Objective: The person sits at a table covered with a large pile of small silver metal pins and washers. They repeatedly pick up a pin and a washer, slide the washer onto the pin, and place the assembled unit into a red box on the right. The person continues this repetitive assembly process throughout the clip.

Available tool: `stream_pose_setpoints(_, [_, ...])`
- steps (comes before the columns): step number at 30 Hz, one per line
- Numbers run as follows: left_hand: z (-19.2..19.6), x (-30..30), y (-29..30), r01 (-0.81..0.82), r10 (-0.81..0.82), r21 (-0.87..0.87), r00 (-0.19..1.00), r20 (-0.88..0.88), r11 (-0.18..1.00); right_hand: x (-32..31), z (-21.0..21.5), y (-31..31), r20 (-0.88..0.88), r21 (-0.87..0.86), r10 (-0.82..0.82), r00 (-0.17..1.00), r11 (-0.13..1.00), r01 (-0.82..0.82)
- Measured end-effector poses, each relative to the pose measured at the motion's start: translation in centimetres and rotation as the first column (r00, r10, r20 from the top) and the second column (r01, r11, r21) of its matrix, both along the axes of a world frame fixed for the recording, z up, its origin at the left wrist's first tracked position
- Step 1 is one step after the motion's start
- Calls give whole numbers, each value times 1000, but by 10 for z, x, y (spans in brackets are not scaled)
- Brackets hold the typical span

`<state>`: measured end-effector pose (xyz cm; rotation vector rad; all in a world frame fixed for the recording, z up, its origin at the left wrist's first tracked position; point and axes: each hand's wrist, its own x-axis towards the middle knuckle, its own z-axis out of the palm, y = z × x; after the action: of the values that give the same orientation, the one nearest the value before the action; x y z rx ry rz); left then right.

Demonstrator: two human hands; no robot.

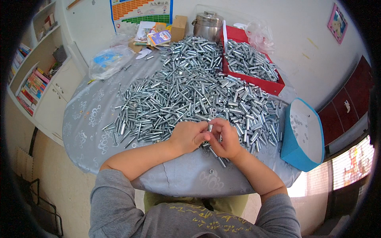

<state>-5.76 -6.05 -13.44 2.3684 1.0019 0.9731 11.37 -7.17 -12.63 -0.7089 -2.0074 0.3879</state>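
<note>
Both hands meet at the near edge of a big heap of shiny metal sleeves and bolts on the table. My right hand is closed, its thumb and fingers pinching a short metal sleeve. My left hand is curled up against it, fingertips at the same spot; whatever its fingers hold is hidden. A few loose sleeves lie just below the right hand. Nearer to me, a small nut rests on the cloth.
A grey patterned cloth covers the table. At the back right, a red box holds more sleeves, beside a steel pot. The blue bin at the right edge contains small rings. Plastic bags and booklets lie at the back left.
</note>
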Motion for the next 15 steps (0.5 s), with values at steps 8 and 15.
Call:
stream_pose_setpoints(8, [-7, 0, 3, -2, 2, -4, 1000, -2, 1000, 3, 3, 4, 105, 15, 50, 993, 999, -52])
stream_pose_setpoints(15, [0, -2, 3, 34, -37, -109, 999, -32, 993, 1, -7, 7, 116, -74, 111, 987, 992, -103])
